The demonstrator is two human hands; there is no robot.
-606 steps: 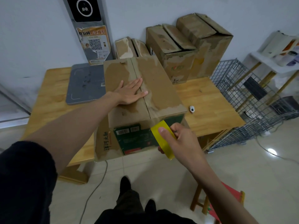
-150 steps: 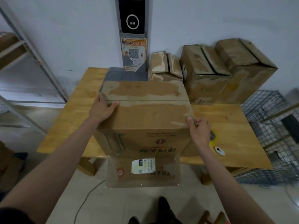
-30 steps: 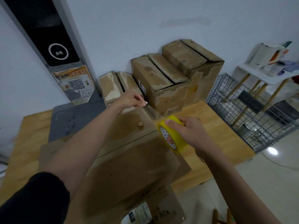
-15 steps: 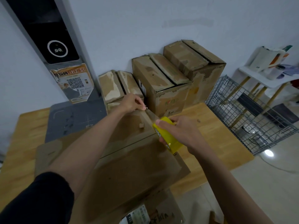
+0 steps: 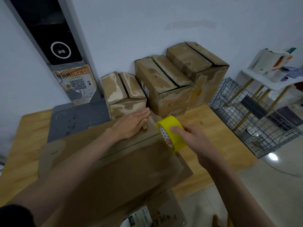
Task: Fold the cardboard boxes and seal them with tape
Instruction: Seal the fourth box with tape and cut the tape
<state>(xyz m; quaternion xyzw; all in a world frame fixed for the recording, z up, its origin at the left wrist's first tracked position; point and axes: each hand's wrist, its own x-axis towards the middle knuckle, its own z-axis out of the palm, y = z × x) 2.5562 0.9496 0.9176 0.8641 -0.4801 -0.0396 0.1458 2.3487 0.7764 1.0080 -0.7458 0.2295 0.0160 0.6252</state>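
L hand (image 5: 131, 126) flat, pressing box (image 5: 134, 163) top | R hand (image 5: 188, 138) grips yellow tape roll (image 5: 173, 133)

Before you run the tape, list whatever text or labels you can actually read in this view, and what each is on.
"123": white label on the box under the table edge.
Orange poster: QR code, heading too blurred to read.
Middle box at the wall: green logo, unreadable.
Yellow tape roll: triangle pattern, no words.

Dim, soft indoor light (floor glare right), wide-angle edge warping
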